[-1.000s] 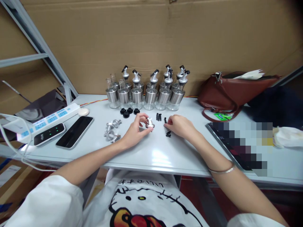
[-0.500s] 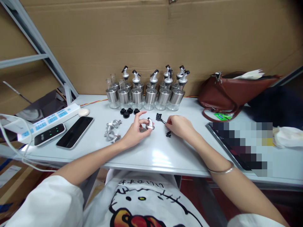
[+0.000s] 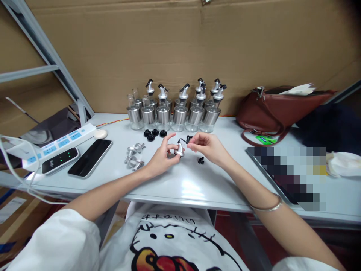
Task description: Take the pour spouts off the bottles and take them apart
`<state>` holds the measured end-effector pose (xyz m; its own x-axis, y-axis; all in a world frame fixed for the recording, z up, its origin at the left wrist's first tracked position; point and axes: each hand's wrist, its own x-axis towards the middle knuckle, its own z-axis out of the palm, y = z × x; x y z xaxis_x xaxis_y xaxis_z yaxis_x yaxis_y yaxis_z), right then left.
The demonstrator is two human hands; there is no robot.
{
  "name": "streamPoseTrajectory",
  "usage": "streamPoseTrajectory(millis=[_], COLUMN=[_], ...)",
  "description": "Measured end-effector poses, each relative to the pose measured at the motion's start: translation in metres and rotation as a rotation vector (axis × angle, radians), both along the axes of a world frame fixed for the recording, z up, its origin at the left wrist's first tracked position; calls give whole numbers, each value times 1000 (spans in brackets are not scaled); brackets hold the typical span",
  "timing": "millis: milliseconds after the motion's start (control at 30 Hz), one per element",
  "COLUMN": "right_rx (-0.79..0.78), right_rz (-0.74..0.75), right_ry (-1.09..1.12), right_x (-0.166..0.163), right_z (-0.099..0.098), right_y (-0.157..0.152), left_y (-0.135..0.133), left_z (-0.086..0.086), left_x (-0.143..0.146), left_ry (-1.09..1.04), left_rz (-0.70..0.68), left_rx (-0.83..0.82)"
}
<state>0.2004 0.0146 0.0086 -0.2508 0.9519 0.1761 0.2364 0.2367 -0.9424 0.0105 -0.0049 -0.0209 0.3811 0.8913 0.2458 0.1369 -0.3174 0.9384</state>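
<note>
While our left fingers [image 3: 172, 160] pinch one spout [image 3: 179, 152] and our right fingers [image 3: 195, 146] one lever [image 3: 182, 139], four stoppers [image 3: 151, 138] lie beyond the left.

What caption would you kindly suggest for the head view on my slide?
Left hand holding a silver spout, right hand a thin black piece, before metal-banded glass bottles.
</note>
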Motion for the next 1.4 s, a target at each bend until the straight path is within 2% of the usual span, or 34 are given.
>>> streamPoseTrajectory(millis=[167, 633, 833, 1400], right_rx=[9, 85, 150, 117], right_rz=[-45, 4, 9, 41], right_ry=[-53, -154, -119, -120], right_x=[-1, -3, -4, -2], right_z=[-3, -4, -5, -3], right_y=[0, -5, -4, -5], left_y=[1, 1, 2, 3], left_z=[-3, -3, -4, -7], left_x=[-1, -1, -1, 0], left_ry=[2, -16, -49, -82], left_rz=[-7, -27, -15, -21], left_rx=[16, -29, -30, -16])
